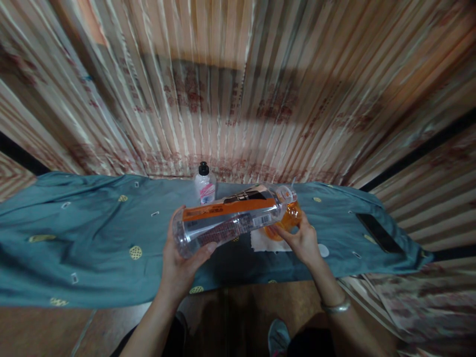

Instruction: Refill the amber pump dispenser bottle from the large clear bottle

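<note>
left hand [177,265] gripped big bottle [230,220], tipped flat over glass [288,218]. right hand [303,240] wrapped round glass. tip too far, drink could spill on blue cloth [92,238].

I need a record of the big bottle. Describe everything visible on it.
The clear plastic bottle has an orange and black label with a barcode. It looks almost empty and lies nearly level, its mouth tipped over the orange glass. The left hand grips its base; the right hand is at the glass.
</note>
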A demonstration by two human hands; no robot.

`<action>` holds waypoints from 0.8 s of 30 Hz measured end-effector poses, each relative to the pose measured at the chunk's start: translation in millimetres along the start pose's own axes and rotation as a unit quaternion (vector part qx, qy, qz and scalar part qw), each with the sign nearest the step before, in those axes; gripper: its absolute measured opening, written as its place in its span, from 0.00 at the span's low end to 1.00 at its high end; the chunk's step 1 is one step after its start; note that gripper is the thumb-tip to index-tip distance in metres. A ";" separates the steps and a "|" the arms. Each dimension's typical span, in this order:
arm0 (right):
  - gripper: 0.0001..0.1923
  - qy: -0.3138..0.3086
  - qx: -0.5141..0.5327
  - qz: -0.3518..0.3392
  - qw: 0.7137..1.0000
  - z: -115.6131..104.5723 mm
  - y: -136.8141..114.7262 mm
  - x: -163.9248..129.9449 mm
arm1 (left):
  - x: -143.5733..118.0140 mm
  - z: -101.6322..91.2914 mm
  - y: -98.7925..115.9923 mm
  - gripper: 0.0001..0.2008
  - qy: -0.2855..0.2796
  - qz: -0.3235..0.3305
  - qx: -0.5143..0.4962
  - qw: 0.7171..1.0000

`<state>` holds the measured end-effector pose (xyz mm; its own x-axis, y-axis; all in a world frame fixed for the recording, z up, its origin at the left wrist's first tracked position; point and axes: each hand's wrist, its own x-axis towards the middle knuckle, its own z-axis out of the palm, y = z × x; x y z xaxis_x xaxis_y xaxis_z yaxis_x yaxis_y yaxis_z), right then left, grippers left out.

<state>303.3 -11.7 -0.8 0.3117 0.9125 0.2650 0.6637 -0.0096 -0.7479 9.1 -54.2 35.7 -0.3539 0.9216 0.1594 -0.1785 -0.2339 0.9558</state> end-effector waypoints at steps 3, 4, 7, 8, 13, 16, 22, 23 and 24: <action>0.47 0.000 0.000 0.002 1.000 0.4 0.0 0.3 | -0.4 0.7 0.6 0.46 0.001 -0.002 -0.004 1.000; 0.47 0.001 -0.001 0.001 1.000 0.6 0.1 0.4 | -0.3 0.4 0.2 0.46 0.000 -0.001 -0.003 1.000; 0.45 0.005 -0.005 -0.005 1.000 1.0 0.9 0.3 | 1.4 -2.1 -2.8 0.45 -0.003 0.006 0.000 1.000; 0.44 0.007 -0.007 -0.007 1.000 1.1 1.3 0.3 | 2.2 -3.2 -4.0 0.45 -0.008 0.009 0.000 1.000; 0.45 0.009 -0.007 -0.019 1.000 1.8 3.0 0.1 | 3.3 -6.1 -6.0 0.46 -0.013 0.015 0.010 1.000; 0.45 0.012 -0.005 -0.022 1.000 2.1 3.6 0.3 | 1.5 -4.1 -2.8 0.47 -0.005 0.007 0.015 1.000; 0.43 0.009 -0.011 -0.012 1.000 1.2 4.2 0.8 | 0.1 -2.3 0.2 0.46 -0.009 0.003 0.002 1.000; 0.43 0.009 -0.010 -0.011 1.000 1.1 4.1 0.8 | 0.2 -2.5 0.1 0.46 -0.008 0.003 0.003 1.000; 0.44 0.009 -0.009 -0.012 1.000 1.0 4.1 0.8 | 0.3 -2.7 -0.1 0.46 -0.006 0.002 0.005 1.000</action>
<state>305.6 -10.5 -4.2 0.3076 0.9051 0.2936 0.6829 0.0049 -0.7305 6.5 -54.8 35.0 -0.3430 0.9245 0.1665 -0.1685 -0.2350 0.9573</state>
